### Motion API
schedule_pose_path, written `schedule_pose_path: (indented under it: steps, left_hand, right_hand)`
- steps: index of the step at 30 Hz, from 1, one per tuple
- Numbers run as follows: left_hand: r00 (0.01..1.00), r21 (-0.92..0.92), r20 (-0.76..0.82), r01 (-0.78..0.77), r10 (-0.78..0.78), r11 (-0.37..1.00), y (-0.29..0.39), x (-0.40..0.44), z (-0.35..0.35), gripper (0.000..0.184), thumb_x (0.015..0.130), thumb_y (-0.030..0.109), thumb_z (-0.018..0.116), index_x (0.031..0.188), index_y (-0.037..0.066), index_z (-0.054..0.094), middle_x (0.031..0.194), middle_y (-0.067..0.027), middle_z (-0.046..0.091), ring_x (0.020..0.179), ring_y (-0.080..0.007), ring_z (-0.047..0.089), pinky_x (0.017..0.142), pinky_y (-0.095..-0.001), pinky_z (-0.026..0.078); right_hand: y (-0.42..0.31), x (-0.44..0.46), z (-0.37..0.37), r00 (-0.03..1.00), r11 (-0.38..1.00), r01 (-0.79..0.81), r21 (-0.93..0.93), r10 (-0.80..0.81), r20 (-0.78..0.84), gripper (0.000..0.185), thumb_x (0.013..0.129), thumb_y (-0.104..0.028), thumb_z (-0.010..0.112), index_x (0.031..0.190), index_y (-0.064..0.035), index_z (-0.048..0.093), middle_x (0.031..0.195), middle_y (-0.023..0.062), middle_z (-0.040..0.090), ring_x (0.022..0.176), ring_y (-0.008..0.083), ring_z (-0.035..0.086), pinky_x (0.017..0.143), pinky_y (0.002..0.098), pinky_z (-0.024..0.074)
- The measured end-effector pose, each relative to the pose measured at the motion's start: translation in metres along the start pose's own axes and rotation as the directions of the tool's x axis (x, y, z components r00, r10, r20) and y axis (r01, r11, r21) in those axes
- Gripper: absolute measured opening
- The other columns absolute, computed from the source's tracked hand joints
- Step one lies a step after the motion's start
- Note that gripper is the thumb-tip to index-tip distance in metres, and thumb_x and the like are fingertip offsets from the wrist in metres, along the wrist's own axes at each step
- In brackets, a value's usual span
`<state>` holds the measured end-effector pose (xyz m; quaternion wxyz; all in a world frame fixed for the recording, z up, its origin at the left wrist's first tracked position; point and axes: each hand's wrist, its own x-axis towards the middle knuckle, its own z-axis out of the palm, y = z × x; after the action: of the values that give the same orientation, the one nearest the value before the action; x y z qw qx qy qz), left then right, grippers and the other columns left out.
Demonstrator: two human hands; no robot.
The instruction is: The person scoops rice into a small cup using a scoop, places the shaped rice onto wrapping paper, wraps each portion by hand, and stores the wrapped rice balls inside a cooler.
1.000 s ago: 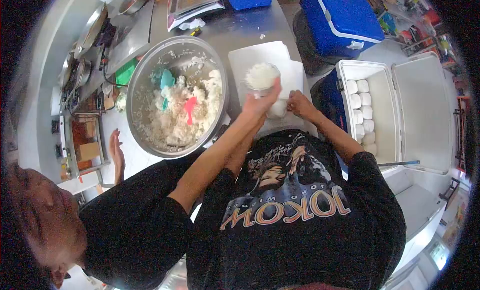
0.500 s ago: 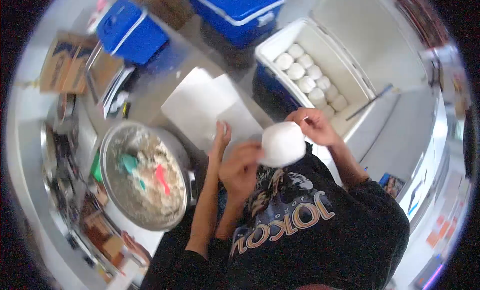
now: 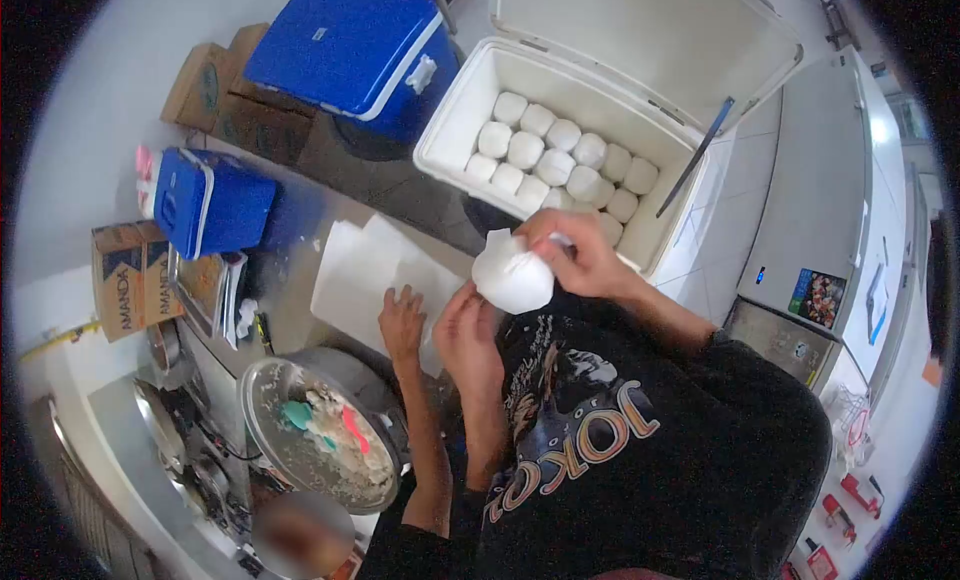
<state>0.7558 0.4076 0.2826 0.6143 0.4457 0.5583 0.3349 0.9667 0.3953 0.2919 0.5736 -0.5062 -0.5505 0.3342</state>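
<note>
A round bundle in white paper (image 3: pixel 513 280) is held up in front of my black shirt. My right hand (image 3: pixel 580 252) pinches the gathered paper on its upper right side. With bent fingers, my left hand (image 3: pixel 470 345) supports the lower left side; its fingertips are partly hidden. Beside it, a co-worker's hand (image 3: pixel 402 325) lies with spread fingers on white paper sheets (image 3: pixel 362 270). An open white-lined cooler (image 3: pixel 440 145) beyond my hands holds several similar white bundles (image 3: pixel 555 167).
A large metal pot (image 3: pixel 368 380) at left holds a pale, crumbly mixture with a teal utensil (image 3: pixel 297 413) and a red one (image 3: pixel 355 428). Closed blue coolers (image 3: pixel 345 45) (image 3: pixel 212 202) stand farther off. A dark bar (image 3: pixel 697 155) crosses the open cooler's edge.
My view has swung, bringing more of the open cooler into sight. The bundle has turned, showing gathered paper at my right hand. The co-worker's fingers now spread over the sheets.
</note>
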Motion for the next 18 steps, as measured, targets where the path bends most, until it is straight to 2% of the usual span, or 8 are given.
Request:
schedule_pose_path:
  steps: [4,7,9,10,13,15,16,18]
  left_hand:
    - [0.983,-0.326,0.011,0.178,-0.184,0.928,-0.010,0.028,0.066,0.031,0.098,0.021,0.060,0.119,-0.002,0.057,0.115,-0.0141,0.061,0.103,-0.0252,0.062,0.088,-0.0387,0.053]
    - [0.975,-0.427,-0.020,0.194,-0.223,0.883,-0.007,0.055,0.105,0.035,0.100,0.027,0.059,0.121,0.000,0.052,0.115,-0.0140,0.059,0.103,-0.0249,0.062,0.086,-0.0385,0.053]
    - [0.973,-0.432,-0.042,0.189,-0.229,0.882,-0.009,0.071,0.127,0.037,0.101,0.030,0.058,0.122,0.001,0.049,0.116,-0.0139,0.057,0.103,-0.0247,0.061,0.085,-0.0383,0.053]
    - [0.974,-0.404,-0.055,0.180,-0.220,0.897,-0.012,0.079,0.137,0.039,0.102,0.032,0.058,0.123,0.001,0.048,0.116,-0.0139,0.057,0.104,-0.0246,0.061,0.084,-0.0382,0.054]
    - [0.981,-0.118,-0.150,0.103,-0.121,0.988,-0.024,0.096,0.153,0.042,0.103,0.036,0.057,0.125,0.003,0.044,0.118,-0.0139,0.054,0.106,-0.0243,0.059,0.086,-0.0381,0.053]
    - [0.980,0.270,-0.195,0.023,0.031,0.963,-0.029,0.107,0.162,0.043,0.103,0.037,0.057,0.127,0.003,0.043,0.121,-0.0142,0.052,0.111,-0.0240,0.055,0.092,-0.0381,0.050]
    - [0.986,-0.074,-0.064,0.150,-0.155,0.986,-0.026,0.111,0.169,0.046,0.104,0.040,0.054,0.129,0.003,0.043,0.125,-0.0138,0.049,0.117,-0.0229,0.049,0.101,-0.0385,0.042]
    - [0.976,0.056,0.214,0.029,-0.041,0.998,-0.027,0.126,0.168,0.046,0.105,0.040,0.050,0.132,0.003,0.042,0.126,-0.0126,0.048,0.118,-0.0224,0.048,0.103,-0.0389,0.040]
  right_hand:
    - [0.028,0.007,-0.015,0.995,0.992,-0.056,-0.112,0.064,0.073,0.011,0.097,-0.011,0.058,0.097,-0.0006,0.061,0.086,0.0141,0.067,0.080,0.0224,0.066,0.072,0.0335,0.0507]
    - [0.021,0.030,-0.023,0.903,0.910,-0.411,0.056,0.415,-0.111,0.008,0.095,-0.012,0.062,0.096,-0.0039,0.064,0.084,0.0132,0.066,0.076,0.0260,0.065,0.068,0.0363,0.0498]
    - [0.040,0.031,-0.033,0.878,0.918,-0.367,-0.151,0.287,-0.383,0.012,0.091,-0.015,0.068,0.097,-0.0050,0.066,0.083,0.0126,0.065,0.074,0.0307,0.063,0.065,0.0397,0.0497]
    - [0.048,0.036,-0.045,0.877,0.876,-0.307,-0.373,0.109,-0.467,0.013,0.091,-0.015,0.069,0.097,-0.0047,0.066,0.082,0.0127,0.065,0.074,0.0316,0.063,0.066,0.0407,0.0503]
    - [0.065,0.023,-0.054,0.905,0.851,-0.390,-0.352,0.285,-0.315,0.025,0.086,-0.019,0.075,0.105,-0.0031,0.070,0.092,0.0153,0.070,0.079,0.0335,0.067,0.074,0.0431,0.0530]
    - [0.072,0.016,-0.060,0.798,0.803,-0.594,-0.048,0.580,-0.165,0.031,0.084,-0.021,0.078,0.109,-0.0034,0.072,0.097,0.0167,0.071,0.080,0.0348,0.067,0.077,0.0424,0.0535]
    - [0.080,0.005,-0.059,0.831,0.842,-0.539,-0.021,0.527,-0.176,0.043,0.086,-0.026,0.079,0.120,-0.0009,0.068,0.100,0.0171,0.072,0.080,0.0291,0.069,0.077,0.0389,0.0541]
    - [0.090,-0.004,-0.069,0.816,0.831,-0.555,-0.015,0.541,-0.203,0.046,0.088,-0.028,0.077,0.122,0.0012,0.066,0.100,0.0159,0.072,0.082,0.0235,0.068,0.078,0.0364,0.0539]
